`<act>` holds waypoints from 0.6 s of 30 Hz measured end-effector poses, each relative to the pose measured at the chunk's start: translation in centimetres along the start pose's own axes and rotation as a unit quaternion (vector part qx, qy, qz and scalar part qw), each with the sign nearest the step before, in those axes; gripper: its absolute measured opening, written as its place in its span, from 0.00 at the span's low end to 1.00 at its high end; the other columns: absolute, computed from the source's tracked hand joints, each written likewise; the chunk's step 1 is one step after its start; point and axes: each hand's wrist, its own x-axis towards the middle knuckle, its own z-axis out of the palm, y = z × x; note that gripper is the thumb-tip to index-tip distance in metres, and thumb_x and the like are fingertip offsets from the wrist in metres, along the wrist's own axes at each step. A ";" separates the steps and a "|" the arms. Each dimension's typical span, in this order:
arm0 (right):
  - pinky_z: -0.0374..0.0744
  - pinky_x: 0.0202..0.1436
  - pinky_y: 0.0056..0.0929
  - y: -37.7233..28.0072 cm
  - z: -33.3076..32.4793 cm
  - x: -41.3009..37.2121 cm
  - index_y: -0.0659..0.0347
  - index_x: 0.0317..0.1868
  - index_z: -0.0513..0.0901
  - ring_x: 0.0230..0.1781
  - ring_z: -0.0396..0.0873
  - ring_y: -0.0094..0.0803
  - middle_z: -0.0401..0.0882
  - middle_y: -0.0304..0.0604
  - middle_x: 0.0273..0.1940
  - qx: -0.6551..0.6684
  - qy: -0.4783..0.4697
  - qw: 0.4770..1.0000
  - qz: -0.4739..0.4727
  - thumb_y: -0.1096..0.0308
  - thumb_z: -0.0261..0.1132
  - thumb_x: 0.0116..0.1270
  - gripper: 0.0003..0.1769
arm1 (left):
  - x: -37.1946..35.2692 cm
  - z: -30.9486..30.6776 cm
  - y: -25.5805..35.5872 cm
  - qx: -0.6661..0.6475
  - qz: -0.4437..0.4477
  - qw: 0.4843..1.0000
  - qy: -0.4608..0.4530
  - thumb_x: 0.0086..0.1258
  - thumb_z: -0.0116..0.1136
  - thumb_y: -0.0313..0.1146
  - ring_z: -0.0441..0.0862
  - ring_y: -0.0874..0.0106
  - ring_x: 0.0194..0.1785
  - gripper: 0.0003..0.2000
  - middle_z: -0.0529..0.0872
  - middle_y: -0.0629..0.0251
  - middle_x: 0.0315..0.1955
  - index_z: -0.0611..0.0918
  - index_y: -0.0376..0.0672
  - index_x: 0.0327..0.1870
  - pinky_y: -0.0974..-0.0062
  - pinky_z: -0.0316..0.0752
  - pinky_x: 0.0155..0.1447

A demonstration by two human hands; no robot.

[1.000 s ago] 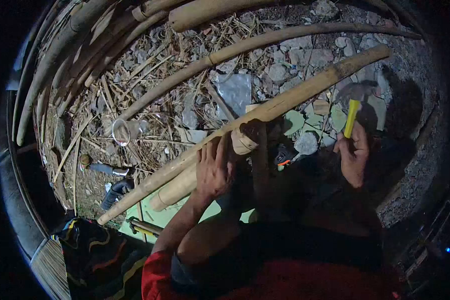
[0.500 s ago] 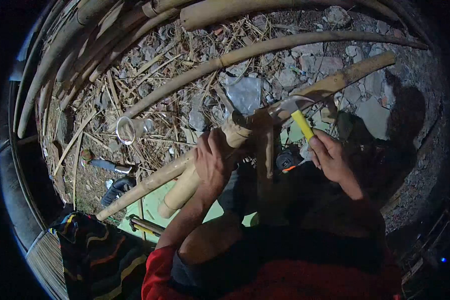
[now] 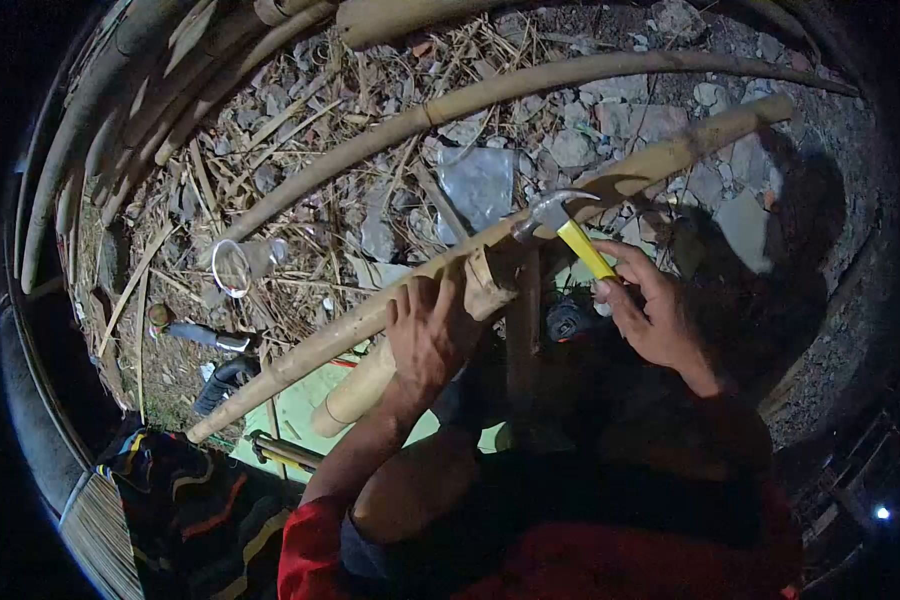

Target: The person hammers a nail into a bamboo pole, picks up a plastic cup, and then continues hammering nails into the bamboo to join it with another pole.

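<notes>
At centre frame, the left hand (image 3: 428,338) clenches the short bamboo piece (image 3: 355,388) just beside the long bamboo pole (image 3: 670,157); the right hand (image 3: 655,315) wraps its fingers round the yellow-handled hammer (image 3: 568,228), head at the pole. A glancing blow could strike the near left knuckles. Room opens upper right; stacked poles (image 3: 90,150) crowd the left.

Single view, worn on the head, aimed forward and steeply down. Wide fisheye, dark rounded edges. Close above the left hand (image 3: 430,335) and right hand (image 3: 650,310), own red sleeve (image 3: 310,545) at the bottom edge. Bamboo pole (image 3: 660,160) and stony ground (image 3: 570,150) farther ahead, toward the top.
</notes>
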 end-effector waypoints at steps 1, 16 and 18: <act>0.79 0.42 0.27 0.0 0.0 -0.3 0.60 0.75 0.71 0.37 0.79 0.23 0.85 0.45 0.46 0.011 0.000 1.000 0.006 0.71 0.58 0.83 0.23 | 0.2 0.0 0.0 0.009 -0.008 1.000 0.009 0.61 0.74 0.57 0.78 0.50 0.49 0.43 0.77 0.51 0.47 0.72 0.47 0.75 0.47 0.72 0.54; 0.86 0.45 0.37 -4.1 -2.3 2.3 0.62 0.70 0.79 0.42 0.90 0.45 0.88 0.57 0.51 -0.128 0.034 0.990 -0.048 0.76 0.62 0.78 0.22 | 2.8 1.0 0.0 -0.020 -0.044 0.996 0.068 0.60 0.78 0.55 0.87 0.48 0.40 0.42 0.85 0.49 0.40 0.74 0.35 0.67 0.55 0.84 0.43; 0.87 0.45 0.39 -3.7 -1.7 2.3 0.62 0.70 0.79 0.43 0.90 0.48 0.87 0.58 0.51 -0.144 0.059 0.982 -0.105 0.77 0.63 0.76 0.23 | 2.8 0.7 0.4 -0.038 -0.063 0.996 0.050 0.61 0.75 0.46 0.86 0.48 0.43 0.38 0.83 0.51 0.43 0.72 0.39 0.70 0.52 0.82 0.45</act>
